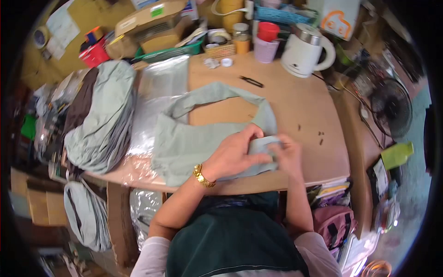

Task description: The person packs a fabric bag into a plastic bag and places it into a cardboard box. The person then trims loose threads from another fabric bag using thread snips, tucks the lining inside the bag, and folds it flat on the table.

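A pale green cloth bag [198, 141] with a long looped strap lies flat at the table's front edge. At its right side, my left hand [233, 154], with a gold watch at the wrist, has its thumb and fingers closed on a folded part of the fabric. My right hand [288, 154] is right beside it, at the same fold; its fingers are blurred, and whether they grip the cloth is hard to make out. Beyond the strap lie small black thread snips [251, 81].
Stacked green cloth pieces [104, 120] and clear plastic sleeves [164, 78] lie on the left. Along the back are a cardboard box [159, 32], a jar [241, 39], pink and red cups [266, 48] and a white kettle [300, 53]. A black fan [392, 106] stands at right.
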`<state>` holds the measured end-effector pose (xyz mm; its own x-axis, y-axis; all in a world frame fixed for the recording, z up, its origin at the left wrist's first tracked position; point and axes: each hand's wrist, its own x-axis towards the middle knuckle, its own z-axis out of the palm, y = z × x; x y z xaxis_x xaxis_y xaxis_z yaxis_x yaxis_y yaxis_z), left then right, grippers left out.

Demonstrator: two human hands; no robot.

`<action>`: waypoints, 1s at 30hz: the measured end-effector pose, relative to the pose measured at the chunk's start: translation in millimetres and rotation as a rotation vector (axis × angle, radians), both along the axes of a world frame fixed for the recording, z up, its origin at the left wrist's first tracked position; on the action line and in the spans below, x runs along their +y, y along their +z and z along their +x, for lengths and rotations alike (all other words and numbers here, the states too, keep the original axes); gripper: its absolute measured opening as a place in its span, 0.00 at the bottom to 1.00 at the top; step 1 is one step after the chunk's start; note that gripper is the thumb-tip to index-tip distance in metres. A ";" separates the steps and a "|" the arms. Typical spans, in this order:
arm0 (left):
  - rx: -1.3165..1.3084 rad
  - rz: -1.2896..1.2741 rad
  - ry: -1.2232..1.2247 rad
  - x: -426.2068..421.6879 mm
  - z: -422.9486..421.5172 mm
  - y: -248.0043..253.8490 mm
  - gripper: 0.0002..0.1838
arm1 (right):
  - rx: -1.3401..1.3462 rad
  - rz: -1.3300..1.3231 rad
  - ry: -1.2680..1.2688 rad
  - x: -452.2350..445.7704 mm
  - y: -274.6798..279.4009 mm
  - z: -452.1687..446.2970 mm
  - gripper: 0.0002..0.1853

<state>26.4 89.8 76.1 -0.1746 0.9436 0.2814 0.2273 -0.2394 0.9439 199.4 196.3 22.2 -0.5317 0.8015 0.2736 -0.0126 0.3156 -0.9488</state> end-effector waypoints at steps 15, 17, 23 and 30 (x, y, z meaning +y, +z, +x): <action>0.527 0.252 0.878 -107.8 -48.0 -7.8 0.11 | -0.306 0.759 0.302 -74.8 49.4 -110.0 0.10; 0.517 0.154 0.909 -141.6 -48.2 -25.6 0.15 | -0.271 0.674 0.274 -68.3 50.8 -116.7 0.07; -0.525 -0.370 0.330 -149.6 -32.4 -74.7 0.15 | -0.301 0.507 0.293 -74.0 60.8 -121.7 0.06; -0.651 -0.234 0.371 -128.3 -28.8 -74.7 0.11 | -0.231 0.861 0.226 -79.0 57.1 -149.3 0.10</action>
